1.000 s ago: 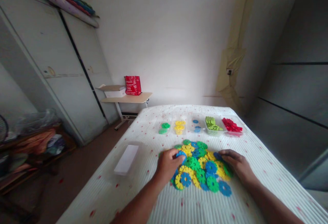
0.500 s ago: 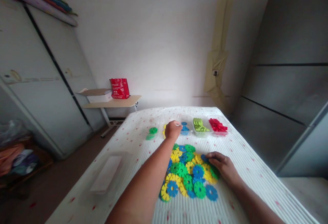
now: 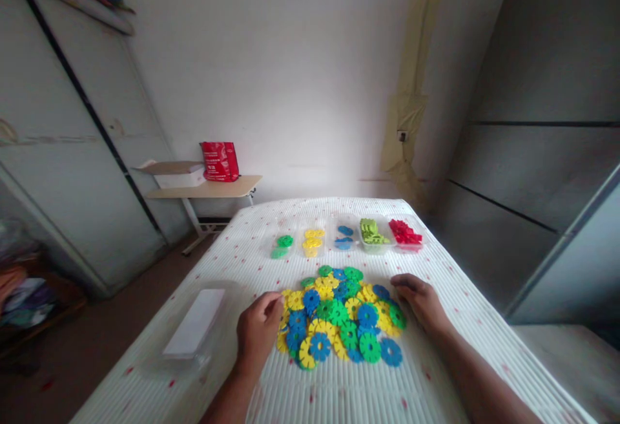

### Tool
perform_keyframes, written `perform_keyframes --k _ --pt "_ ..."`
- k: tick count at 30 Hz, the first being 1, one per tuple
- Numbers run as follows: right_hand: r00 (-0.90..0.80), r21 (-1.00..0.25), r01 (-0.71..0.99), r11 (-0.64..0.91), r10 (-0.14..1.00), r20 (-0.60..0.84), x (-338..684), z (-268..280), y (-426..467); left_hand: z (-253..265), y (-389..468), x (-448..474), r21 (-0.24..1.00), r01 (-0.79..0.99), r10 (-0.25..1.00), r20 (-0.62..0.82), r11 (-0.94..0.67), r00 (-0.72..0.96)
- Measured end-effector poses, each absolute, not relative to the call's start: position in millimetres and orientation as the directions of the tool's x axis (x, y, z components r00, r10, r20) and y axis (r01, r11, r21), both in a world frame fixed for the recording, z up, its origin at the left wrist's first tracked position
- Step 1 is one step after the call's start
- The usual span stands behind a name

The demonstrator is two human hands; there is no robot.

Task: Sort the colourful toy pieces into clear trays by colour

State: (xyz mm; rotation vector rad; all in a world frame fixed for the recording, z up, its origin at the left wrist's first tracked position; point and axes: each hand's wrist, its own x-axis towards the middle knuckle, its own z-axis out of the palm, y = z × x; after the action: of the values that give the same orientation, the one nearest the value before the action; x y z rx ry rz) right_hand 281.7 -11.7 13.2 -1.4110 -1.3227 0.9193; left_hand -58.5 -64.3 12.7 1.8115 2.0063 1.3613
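From the head view, taking the heap as the centre of our clock, we see a loose heap of slotted, flower-shaped plastic discs in green, yellow and blue (image 3: 338, 311) on a white ribbed table cover with red spots (image 3: 290, 401). Our bare left hand (image 3: 259, 328) is at nine o'clock, fingers curled at the heap's edge; our bare right hand (image 3: 420, 296) is near three, fingers bent beside the outer discs. The hands are well apart, and we cannot tell whether either pinches a disc.

We judge the work to be at an early stage: only a few discs lie in boxes, and far more lie mixed in the heap.

Along the far side, a clear plastic box (image 3: 290, 253) at eleven o'clock holds a few green discs (image 3: 285, 241). Just right of it, a second clear box (image 3: 322, 251) holds several yellow ones (image 3: 314, 234). At twelve, a third (image 3: 353, 247) holds a few blue ones (image 3: 345, 231). Near one, two fuller clear boxes hold light-green pieces (image 3: 371, 231) and, farther right, red pieces (image 3: 405, 232). At nine, beyond our left hand, a clear shallow container (image 3: 203, 362) appears with a white flat rectangle (image 3: 195, 322).
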Motion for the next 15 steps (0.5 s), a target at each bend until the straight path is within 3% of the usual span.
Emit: perform_keyframes --k 4,11,15 --pt "0.059 -0.958 0.283 0.044 0.996 0.063 286 19 -16 2 -62 -69 0.739 0.671 0.821 0.419 -0.060 -0.388" --pt "-0.262 -0.959 0.276 0.070 0.965 -0.005 304 30 -28 0 -60 -63 0.796 0.600 0.842 0.376 -0.080 -0.386" --pt "-0.357 -0.946 0.316 0.072 0.933 -0.048 308 28 -31 -1 -59 -65 0.843 0.532 0.834 0.350 -0.081 -0.427"
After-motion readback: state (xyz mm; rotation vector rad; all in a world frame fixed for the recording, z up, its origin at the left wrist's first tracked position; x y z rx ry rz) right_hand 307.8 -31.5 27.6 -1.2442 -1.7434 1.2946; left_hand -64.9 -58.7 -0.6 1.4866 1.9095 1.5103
